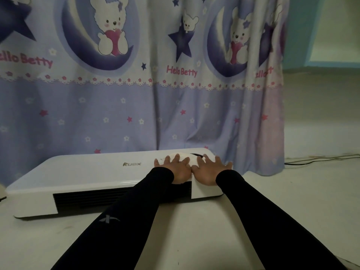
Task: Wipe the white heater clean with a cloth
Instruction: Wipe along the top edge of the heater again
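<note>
Nearest to us, our two black sleeves (120, 221) reach forward over the pale floor (194, 240) and converge on the white heater (87, 172). It lies flat, with its long axis running left to right, the left end a little nearer and its dark grille facing us.

Both hands sit side by side on the heater's right end, thumbs almost touching. Our left hand (176, 169) and right hand (209, 172) lie flat with fingers straight and spread, gripping nothing. The fingertips press on a white cloth (188, 159) bunched just beyond them on the top face, near the far edge.

Almost all of the top stretches away to the left of the hands, past the logo. We judge the coming stroke should run leftward along that axis, with the left hand leading since it is the nearer to that stretch.

Behind the heater hangs a printed curtain (116, 114), and a cable (321, 159) trails across the floor at far right.
</note>
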Available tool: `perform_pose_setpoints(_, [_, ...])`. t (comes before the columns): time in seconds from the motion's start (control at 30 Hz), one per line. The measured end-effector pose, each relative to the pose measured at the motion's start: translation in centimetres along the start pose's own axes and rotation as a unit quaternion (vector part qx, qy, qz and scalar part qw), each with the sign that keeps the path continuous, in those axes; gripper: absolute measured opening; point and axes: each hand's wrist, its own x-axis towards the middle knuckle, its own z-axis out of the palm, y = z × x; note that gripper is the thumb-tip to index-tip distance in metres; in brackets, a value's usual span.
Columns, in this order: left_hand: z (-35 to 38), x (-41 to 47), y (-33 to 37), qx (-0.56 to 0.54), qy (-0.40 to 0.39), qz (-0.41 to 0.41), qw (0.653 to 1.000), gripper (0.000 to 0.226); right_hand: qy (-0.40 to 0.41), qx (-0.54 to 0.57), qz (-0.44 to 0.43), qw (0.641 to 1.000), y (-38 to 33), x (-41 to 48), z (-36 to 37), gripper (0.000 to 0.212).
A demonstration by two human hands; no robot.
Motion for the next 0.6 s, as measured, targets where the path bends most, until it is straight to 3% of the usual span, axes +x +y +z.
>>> perform_pose_setpoints(0.27, [-0.7,4.2,1.2,-0.026,0.011,0.009,1.0,0.06,-0.035,0.017,0.009,0.999,1.9,5.3,-0.5,0.071])
perform_pose_setpoints(0.6, [-0.7,9.6,2.0,-0.022,0.029,0.011,0.999,0.064,-0.02,0.056,0.016,0.998,3.7,10.9,0.1,0.075])
